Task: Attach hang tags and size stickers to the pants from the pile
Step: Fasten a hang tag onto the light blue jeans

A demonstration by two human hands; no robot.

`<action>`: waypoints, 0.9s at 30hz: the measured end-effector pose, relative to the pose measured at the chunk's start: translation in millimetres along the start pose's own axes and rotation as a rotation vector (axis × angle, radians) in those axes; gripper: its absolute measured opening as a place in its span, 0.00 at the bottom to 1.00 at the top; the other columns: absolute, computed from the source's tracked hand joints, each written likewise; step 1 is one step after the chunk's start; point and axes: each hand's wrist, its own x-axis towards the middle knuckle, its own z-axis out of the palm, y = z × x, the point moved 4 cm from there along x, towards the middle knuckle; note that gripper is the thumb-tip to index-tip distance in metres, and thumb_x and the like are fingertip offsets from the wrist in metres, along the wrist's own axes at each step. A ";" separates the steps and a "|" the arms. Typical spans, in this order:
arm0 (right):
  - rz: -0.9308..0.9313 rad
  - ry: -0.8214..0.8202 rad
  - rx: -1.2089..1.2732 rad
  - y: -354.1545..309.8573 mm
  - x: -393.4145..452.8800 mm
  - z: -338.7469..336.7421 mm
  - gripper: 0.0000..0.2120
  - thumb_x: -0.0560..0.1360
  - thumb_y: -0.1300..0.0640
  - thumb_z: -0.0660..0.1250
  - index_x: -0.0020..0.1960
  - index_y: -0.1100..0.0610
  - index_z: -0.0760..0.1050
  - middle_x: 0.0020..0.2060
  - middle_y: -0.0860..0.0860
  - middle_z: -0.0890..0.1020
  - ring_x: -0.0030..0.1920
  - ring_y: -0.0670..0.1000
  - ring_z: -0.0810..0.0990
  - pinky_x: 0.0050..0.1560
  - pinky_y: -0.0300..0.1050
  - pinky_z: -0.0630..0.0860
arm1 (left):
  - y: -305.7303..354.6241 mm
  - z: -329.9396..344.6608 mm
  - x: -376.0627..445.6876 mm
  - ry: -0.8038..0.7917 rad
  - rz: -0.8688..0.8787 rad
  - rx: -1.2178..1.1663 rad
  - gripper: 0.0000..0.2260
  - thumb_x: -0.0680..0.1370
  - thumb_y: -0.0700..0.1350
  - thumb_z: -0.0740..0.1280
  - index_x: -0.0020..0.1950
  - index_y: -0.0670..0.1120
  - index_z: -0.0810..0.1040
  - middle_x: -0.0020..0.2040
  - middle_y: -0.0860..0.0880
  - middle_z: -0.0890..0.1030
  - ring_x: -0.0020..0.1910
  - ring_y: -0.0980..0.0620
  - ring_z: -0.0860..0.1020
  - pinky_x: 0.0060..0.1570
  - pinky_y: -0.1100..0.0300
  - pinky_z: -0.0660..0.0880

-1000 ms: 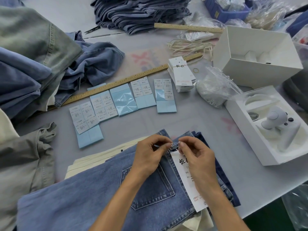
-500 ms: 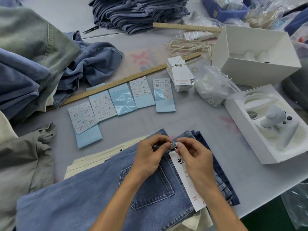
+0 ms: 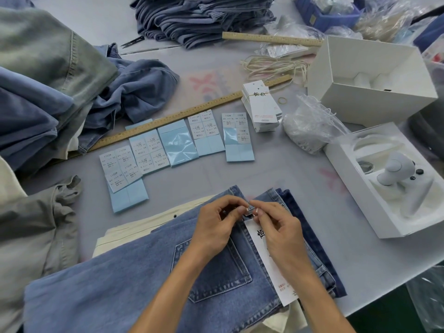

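Lying folded on the grey counter, the blue pants fill the near edge. The left hand pinches their belt loop with curled fingers; the right hand pinches there too, over the white hang tag. Sticker sheets sit beyond.

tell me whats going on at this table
A person is fixing a white hang tag to the waistband of light blue jeans laid flat on the table. The left hand and right hand pinch together at a belt loop. Sheets of size stickers lie in a row behind, beside a stack of spare tags.
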 end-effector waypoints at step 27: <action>-0.020 -0.058 0.034 9.0 -0.6 0.9 0.15 0.77 0.64 0.72 0.54 0.43 0.77 0.47 0.48 0.84 0.53 0.52 0.84 0.56 0.52 0.82 | -3.2 -1.1 2.8 -0.127 -0.035 0.157 0.11 0.82 0.41 0.68 0.42 0.52 0.80 0.35 0.60 0.81 0.36 0.62 0.76 0.41 0.65 0.73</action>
